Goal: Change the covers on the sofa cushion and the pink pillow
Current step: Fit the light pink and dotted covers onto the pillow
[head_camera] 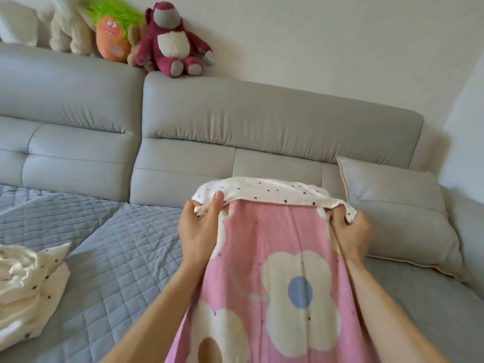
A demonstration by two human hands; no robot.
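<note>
Head view: your left hand (201,229) and right hand (351,231) each pinch an end of the dotted white cover (264,191), bunched along the far edge of the pink pillow (277,260). A grey cushion (398,213) lies just right. Open quilted sofa seat (110,244) stretches left toward another dotted cover (28,286).

Pink flowered pillow (288,284); dotted white cover (262,191) atop
</note>
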